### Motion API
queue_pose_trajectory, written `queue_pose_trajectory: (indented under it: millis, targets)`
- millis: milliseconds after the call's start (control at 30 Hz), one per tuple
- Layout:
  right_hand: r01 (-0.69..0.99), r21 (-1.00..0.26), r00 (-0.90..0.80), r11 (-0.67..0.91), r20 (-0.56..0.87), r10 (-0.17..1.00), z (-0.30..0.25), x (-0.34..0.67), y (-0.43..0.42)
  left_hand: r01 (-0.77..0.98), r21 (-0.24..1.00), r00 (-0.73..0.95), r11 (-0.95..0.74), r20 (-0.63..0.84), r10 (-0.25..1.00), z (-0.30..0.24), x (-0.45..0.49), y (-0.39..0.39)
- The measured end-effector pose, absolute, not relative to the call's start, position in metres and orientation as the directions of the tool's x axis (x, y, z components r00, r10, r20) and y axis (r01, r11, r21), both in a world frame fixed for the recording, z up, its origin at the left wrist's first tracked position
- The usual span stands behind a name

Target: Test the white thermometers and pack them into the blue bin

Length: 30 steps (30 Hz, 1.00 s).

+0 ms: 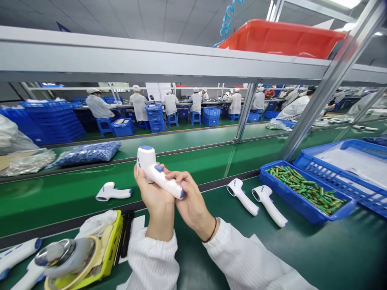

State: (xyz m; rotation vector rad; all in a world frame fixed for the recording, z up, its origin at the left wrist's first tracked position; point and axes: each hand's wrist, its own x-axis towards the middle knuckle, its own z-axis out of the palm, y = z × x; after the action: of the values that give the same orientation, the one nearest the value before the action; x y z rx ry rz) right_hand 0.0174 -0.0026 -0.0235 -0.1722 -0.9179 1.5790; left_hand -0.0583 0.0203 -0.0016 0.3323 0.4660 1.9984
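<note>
A white infrared thermometer with blue trim is held up over the front edge of the green conveyor. My left hand cups it from below, fingers wrapped around the head end. At the handle end, my right hand closes its thumb and fingers on the grip. Beyond my left wrist, a second thermometer lies on the conveyor. Two more, a nearer one and one beside it, rest on the green worktop to the right.
A blue bin of green batteries stands at right, beside a blue crate. At lower left, a yellow tray holds a metal-topped pot. A shelf with a red bin spans overhead. People in white sit across the conveyor.
</note>
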Motion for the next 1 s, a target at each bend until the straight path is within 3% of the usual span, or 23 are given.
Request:
queue_pose_trajectory:
  millis: [67, 133, 200, 233, 267, 367, 467, 600, 800, 900, 1000]
  targets:
    - [-0.736, -0.675, -0.304, 0.053, 0.399, 0.865, -0.018, 0.028, 0.005, -0.772, 0.424, -0.515, -0.474, 0.02, 0.857, -0.002, -0.052, 0.021]
    - [-0.592, -0.791, -0.346, 0.157, 0.425, 0.837, -0.015, 0.053, 0.016, -0.75, 0.433, -0.544, -0.5, 0.026, 0.839, -0.002, -0.046, 0.023]
    - [-0.186, -0.919, -0.348, 0.348, 0.393, 0.851, -0.017, 0.089, 0.029, -0.73, 0.465, -0.552, -0.501, 0.032, 0.833, -0.001, -0.041, 0.024]
    - [0.135, -0.902, -0.309, 0.411, 0.356, 0.882, -0.021, 0.111, 0.034, -0.729, 0.472, -0.55, -0.496, 0.028, 0.835, -0.001, -0.038, 0.024]
    - [0.496, -0.778, -0.222, 0.385, 0.316, 0.923, -0.028, 0.133, 0.038, -0.733, 0.471, -0.547, -0.49, 0.02, 0.837, -0.001, -0.037, 0.024]
    - [0.726, -0.658, 0.023, 0.201, 0.316, 0.949, -0.056, 0.191, 0.042, -0.768, 0.445, -0.514, -0.462, 0.003, 0.858, -0.002, -0.034, 0.022]
    - [0.779, -0.621, 0.148, 0.088, 0.319, 0.936, -0.087, 0.223, 0.038, -0.784, 0.433, -0.493, -0.444, -0.002, 0.87, -0.003, -0.034, 0.021]
    - [0.786, -0.616, 0.171, 0.05, 0.294, 0.94, -0.102, 0.235, 0.04, -0.791, 0.431, -0.479, -0.434, 0.003, 0.878, -0.003, -0.034, 0.021]
    - [0.763, -0.629, -0.014, 0.144, 0.207, 0.978, -0.038, 0.217, 0.072, -0.773, 0.434, -0.503, -0.463, 0.025, 0.864, -0.001, -0.035, 0.024]
    - [0.571, -0.772, -0.112, 0.28, 0.265, 0.958, 0.003, 0.187, 0.073, -0.755, 0.453, -0.519, -0.475, 0.03, 0.854, -0.001, -0.034, 0.026]
    - [0.165, -0.909, -0.045, 0.383, 0.381, 0.923, 0.025, 0.154, 0.061, -0.759, 0.457, -0.507, -0.464, 0.035, 0.861, -0.003, -0.033, 0.028]
